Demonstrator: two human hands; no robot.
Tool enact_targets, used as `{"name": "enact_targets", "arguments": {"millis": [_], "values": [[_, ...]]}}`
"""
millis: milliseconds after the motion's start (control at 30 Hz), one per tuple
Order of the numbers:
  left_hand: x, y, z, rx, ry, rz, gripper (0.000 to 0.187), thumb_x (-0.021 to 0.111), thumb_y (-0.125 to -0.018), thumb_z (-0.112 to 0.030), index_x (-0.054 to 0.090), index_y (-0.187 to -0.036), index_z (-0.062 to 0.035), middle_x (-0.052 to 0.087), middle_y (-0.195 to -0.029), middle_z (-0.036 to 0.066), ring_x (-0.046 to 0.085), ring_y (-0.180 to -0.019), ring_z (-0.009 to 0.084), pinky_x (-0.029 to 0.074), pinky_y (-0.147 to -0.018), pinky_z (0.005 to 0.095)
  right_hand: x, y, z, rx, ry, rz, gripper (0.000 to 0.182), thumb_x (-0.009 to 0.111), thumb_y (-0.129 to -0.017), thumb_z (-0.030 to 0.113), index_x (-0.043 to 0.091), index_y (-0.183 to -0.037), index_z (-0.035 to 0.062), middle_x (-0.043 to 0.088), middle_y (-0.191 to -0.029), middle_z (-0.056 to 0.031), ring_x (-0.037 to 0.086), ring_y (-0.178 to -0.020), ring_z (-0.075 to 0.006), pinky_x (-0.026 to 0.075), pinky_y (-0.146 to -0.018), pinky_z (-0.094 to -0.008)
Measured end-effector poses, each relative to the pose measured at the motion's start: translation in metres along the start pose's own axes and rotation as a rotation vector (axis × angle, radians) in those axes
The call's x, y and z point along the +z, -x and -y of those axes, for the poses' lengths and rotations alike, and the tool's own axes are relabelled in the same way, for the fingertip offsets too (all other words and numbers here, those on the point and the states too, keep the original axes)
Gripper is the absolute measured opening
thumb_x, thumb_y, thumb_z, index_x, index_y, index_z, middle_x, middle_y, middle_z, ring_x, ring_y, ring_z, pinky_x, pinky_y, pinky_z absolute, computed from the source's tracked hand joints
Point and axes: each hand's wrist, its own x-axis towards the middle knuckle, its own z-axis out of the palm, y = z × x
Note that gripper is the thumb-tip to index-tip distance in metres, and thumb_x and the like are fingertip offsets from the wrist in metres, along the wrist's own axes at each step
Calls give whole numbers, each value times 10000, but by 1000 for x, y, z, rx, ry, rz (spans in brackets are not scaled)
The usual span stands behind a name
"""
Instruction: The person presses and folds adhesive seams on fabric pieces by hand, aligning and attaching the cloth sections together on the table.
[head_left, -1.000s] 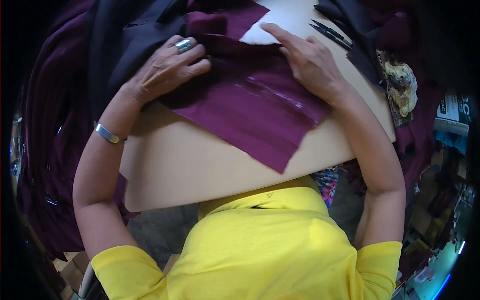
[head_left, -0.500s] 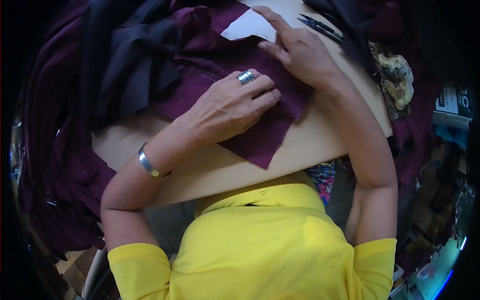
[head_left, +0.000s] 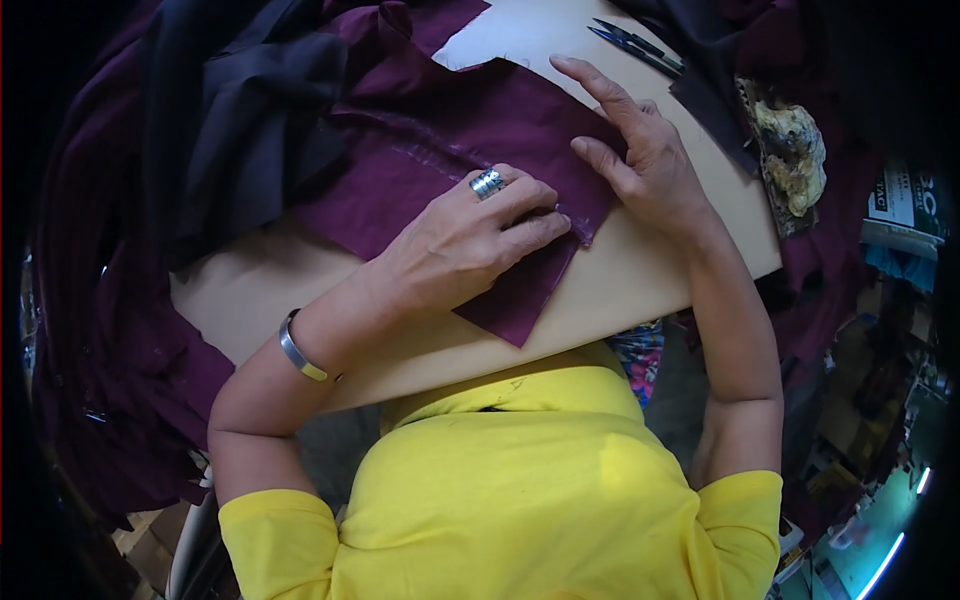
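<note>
Tan tabletop (head_left: 430, 355), cluttered room (head_left: 870, 390) — left fingers (head_left: 530, 200) curled over maroon cloth (head_left: 480, 110), grip unclear; right fingers (head_left: 607, 95) spread.

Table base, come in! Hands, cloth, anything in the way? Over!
Left hand curled over maroon cloth, grip unclear. Right hand open, at cloth's right edge. Cloth creased, pale-streaked. Black pointed tool aside, not blocking.

The corners are black, and things near the edges bend. The yellow shirt (head_left: 510, 490) looks bright, the purple cloth (head_left: 375, 190) darker. A light strip (head_left: 881, 567) glows at the lower right. The ring (head_left: 487, 183) shines.
</note>
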Motion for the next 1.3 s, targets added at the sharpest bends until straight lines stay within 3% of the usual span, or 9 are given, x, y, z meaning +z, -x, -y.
{"name": "enact_targets", "arguments": {"millis": [167, 467, 567, 933, 1033, 1100, 1167, 1233, 1300], "values": [[-2, 4, 0, 27, 9, 33, 466, 570, -592, 48, 604, -1054, 0, 530, -941, 119, 557, -852, 274, 488, -730, 371, 1, 2, -5, 39, -68, 13, 616, 618, -759, 55, 438, -1313, 255, 593, -1156, -23, 572, -689, -258, 459, -787, -356], [-4, 7, -2, 115, -68, 109, 421, 531, -677, -103, 609, -1077, 3, 544, -1065, 108, 549, -960, 251, 447, -895, 397, 0, 0, -5, 48, -151, 22, 584, 607, -766, 43, 454, -1296, 236, 608, -1121, -45, 572, -699, -279, 482, -733, -363], [-7, 9, -2, 125, -93, 165, 423, 515, -700, -134, 609, -1096, -22, 544, -1135, 83, 533, -1021, 241, 409, -949, 409, -9, -2, 6, 220, -220, 166, 512, 538, -826, -25, 438, -1314, 97, 482, -1317, -46, 442, -1221, -186, 377, -999, -319], [-5, 9, -4, 145, -156, 244, 427, 495, -760, -185, 577, -1179, -173, 508, -1275, -15, 499, -1052, 224, 386, -966, 423, -8, 0, 3, 242, -185, 162, 497, 547, -828, -5, 445, -1306, 87, 492, -1305, -53, 461, -1200, -189, 379, -991, -306], [-5, 7, -9, 187, -251, 249, 436, 470, -788, -182, 540, -1216, -217, 501, -1282, -29, 485, -1059, 199, 368, -975, 417, 2, 1, -7, 62, -111, 40, 536, 592, -794, 40, 460, -1292, 188, 587, -984, -95, 543, -849, -238, 446, -784, -332], [-6, 8, -9, 131, -187, 226, 434, 485, -781, -136, 546, -1208, -188, 518, -1253, -1, 503, -1046, 203, 358, -983, 422, 4, 1, -10, -39, -52, -29, 563, 614, -774, 58, 466, -1285, 241, 636, -843, -107, 581, -661, -261, 481, -675, -344], [-6, 9, -10, 27, -209, 163, 433, 501, -766, -91, 556, -1191, -152, 534, -1210, 31, 522, -1030, 209, 348, -991, 427, 3, 1, -9, -65, -4, -40, 576, 613, -767, 48, 465, -1287, 247, 645, -878, -90, 577, -635, -259, 485, -663, -342], [-4, 13, -13, -126, -309, 63, 432, 517, -741, -46, 571, -1165, -109, 552, -1151, 68, 544, -1009, 216, 338, -998, 433, -4, -1, 0, 91, -28, 75, 540, 590, -792, 31, 457, -1298, 167, 570, -1133, -69, 544, -958, -252, 436, -851, -341], [-4, 18, -13, -143, -314, 37, 413, 525, -725, -21, 588, -1130, -77, 557, -1099, 94, 560, -995, 220, 331, -1002, 439, -6, -1, 5, 164, -8, 136, 528, 575, -802, 16, 455, -1303, 131, 536, -1258, -55, 533, -1113, -251, 413, -942, -339]]}}
